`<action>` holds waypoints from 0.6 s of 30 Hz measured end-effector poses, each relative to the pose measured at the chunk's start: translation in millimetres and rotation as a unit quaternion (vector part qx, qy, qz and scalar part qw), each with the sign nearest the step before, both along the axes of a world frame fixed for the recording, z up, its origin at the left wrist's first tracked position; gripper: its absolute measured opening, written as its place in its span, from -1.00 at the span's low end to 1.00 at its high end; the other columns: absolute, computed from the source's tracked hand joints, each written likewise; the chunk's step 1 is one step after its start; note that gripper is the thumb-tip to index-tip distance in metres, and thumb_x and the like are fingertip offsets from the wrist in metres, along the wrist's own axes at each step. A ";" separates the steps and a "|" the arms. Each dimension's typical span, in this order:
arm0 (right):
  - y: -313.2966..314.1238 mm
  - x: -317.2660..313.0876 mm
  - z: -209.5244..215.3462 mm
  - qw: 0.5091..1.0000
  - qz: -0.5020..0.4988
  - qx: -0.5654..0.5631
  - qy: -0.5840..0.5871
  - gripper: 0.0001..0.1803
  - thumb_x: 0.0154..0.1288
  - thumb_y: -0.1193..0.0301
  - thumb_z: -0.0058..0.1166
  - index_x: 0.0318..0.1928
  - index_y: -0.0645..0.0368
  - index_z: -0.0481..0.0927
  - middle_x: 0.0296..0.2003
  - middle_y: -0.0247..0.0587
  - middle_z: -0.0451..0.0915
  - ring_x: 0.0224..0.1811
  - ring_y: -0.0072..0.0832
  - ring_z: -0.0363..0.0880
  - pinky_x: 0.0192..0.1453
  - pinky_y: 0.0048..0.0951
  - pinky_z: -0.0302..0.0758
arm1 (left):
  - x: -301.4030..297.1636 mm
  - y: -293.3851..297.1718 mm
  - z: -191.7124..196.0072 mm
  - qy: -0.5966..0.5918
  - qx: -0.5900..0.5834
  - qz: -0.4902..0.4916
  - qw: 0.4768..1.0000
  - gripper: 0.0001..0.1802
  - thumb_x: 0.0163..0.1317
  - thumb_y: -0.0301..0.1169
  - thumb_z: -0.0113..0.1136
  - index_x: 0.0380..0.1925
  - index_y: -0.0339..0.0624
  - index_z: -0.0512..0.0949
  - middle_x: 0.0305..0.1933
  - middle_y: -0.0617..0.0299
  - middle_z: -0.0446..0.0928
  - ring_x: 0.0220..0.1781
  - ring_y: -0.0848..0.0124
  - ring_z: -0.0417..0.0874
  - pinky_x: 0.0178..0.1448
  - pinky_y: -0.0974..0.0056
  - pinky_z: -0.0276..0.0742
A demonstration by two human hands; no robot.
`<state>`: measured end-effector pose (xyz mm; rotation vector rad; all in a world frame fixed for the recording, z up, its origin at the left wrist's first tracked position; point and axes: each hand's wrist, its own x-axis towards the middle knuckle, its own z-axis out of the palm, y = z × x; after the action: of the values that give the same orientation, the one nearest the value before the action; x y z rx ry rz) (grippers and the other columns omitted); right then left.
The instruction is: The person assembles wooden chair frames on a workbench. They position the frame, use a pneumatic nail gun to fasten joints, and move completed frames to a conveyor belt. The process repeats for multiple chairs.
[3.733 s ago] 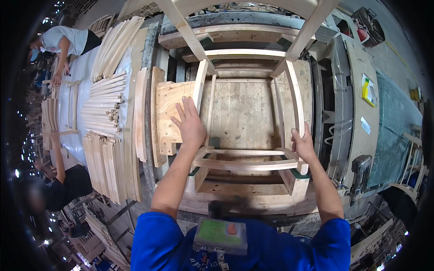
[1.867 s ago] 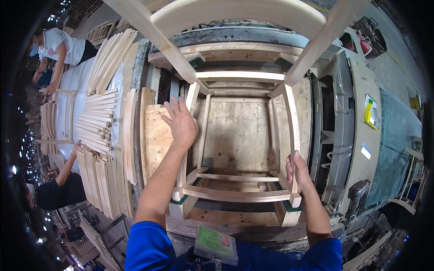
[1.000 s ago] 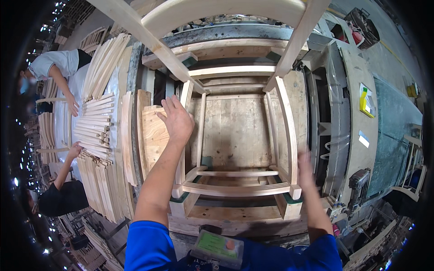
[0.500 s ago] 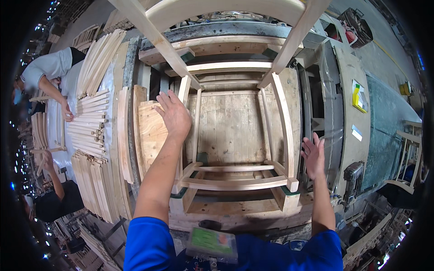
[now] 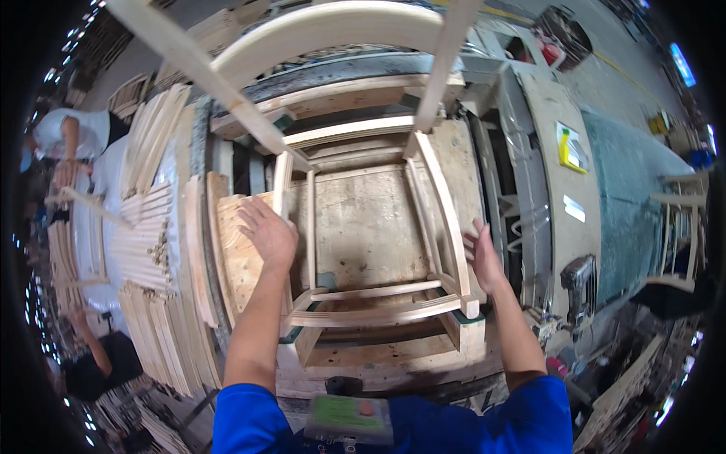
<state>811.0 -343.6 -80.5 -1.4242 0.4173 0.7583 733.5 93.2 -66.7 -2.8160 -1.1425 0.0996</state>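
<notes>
A pale wooden chair frame [image 5: 370, 312] rests on the wooden jig before me, its back posts and curved top rail rising at the far side. My left hand [image 5: 268, 233] lies with fingers spread against the outside of the frame's left side rail [image 5: 282, 181]. At the right, my right hand [image 5: 485, 257] is open, fingers apart, beside the outer face of the right side rail [image 5: 448, 204]; whether it touches cannot be made out. Neither hand has anything in its grip. Round stretchers [image 5: 311, 234] run lower inside the frame.
Stacks of wooden slats and rods [image 5: 144, 234] cover the bench at left, where other people work. A nail gun [image 5: 578, 291] and a yellow box [image 5: 572, 150] sit on the right-hand ledge. Another chair frame [image 5: 677, 234] stands at far right.
My right hand has moved left, closer to the frame's right side. My left hand has slid slightly lower along the left side. The whole view has shifted and tilted.
</notes>
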 end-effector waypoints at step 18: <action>-239.5 -150.6 126.7 0.574 0.123 -0.774 -0.237 -0.78 0.46 0.30 0.09 -0.23 0.21 0.56 -0.38 0.07 0.65 -0.27 0.08 0.66 -0.14 0.06 0.56 | -7.5 -3.2 -14.2 0.033 0.086 -0.090 0.992 0.13 0.12 -0.12 0.44 0.51 -0.55 0.06 0.59 -0.38 0.11 0.63 -0.26 0.11 0.67 -0.15 0.05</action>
<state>660.4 -583.1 46.1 -3.3141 0.4361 -0.0578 726.0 90.0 -80.9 -2.7253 -0.8347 0.0748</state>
